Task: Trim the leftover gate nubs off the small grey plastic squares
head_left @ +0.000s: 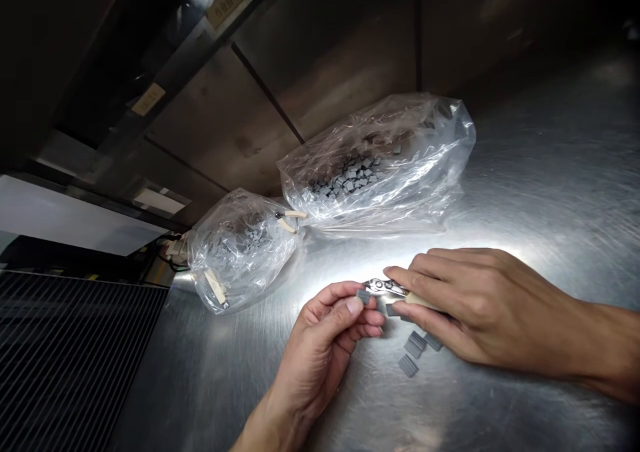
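My left hand [327,335] pinches a small grey ribbed piece [363,297] between thumb and fingers. Wrapped round the cream handles of a pair of nippers [387,286] is my right hand [465,299], its palm turned down. The metal jaws of the nippers reach the upper edge of the held piece; whether they bite into it I cannot tell. Under and beside my right hand, several more grey ribbed pieces [415,344] lie on the metal table, some partly hidden by the fingers.
A large clear plastic bag [430,172] with many grey pieces lies at the back of the metal table [550,205]. Left of it is a smaller clear bag [240,265], with cream-handled nippers [290,220] at its edge. A dark slatted surface [65,352] borders the table's left side.
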{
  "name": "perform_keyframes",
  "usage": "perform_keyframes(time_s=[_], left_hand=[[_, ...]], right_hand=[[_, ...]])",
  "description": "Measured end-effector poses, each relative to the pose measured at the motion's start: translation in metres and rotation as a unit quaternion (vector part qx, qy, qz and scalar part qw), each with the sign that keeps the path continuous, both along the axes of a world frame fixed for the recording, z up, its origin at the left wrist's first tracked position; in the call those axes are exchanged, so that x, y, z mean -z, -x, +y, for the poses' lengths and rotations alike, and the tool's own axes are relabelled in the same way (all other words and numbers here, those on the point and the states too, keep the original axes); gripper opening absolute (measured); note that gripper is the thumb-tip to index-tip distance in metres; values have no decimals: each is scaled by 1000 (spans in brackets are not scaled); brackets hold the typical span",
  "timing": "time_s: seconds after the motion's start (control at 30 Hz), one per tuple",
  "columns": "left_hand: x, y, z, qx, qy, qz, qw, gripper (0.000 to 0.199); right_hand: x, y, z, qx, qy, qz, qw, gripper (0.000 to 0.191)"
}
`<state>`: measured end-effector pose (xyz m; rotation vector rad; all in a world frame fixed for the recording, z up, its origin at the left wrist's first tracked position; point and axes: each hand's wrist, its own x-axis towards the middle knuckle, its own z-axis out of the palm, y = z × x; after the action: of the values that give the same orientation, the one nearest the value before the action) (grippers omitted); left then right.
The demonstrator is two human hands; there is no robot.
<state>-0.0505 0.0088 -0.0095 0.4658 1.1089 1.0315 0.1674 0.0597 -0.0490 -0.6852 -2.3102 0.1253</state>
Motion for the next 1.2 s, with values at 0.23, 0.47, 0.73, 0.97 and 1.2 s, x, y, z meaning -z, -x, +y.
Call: perform_keyframes(time_s=[0.23, 0.47, 0.73, 0.97, 1.2], left_hand=[[-2, -1, 1, -4, 6, 10, 1000, 24], [-2, -2, 0, -14, 13, 17, 1000, 26], [-1, -1, 1, 18, -8, 42, 999, 16], [5, 0, -1, 23, -14, 26, 999, 17], [5, 0, 1, -1, -13, -8, 1000, 13]], right_hand=[[-1, 1, 1, 11, -9, 9, 1000, 27], [-1, 0, 2, 30, -8, 10, 999, 27], [-5, -8, 12, 30, 161, 67, 984, 21], [-51, -24, 7, -72, 326, -75, 939, 20], [-45, -24, 4, -73, 340, -123, 930, 21]])
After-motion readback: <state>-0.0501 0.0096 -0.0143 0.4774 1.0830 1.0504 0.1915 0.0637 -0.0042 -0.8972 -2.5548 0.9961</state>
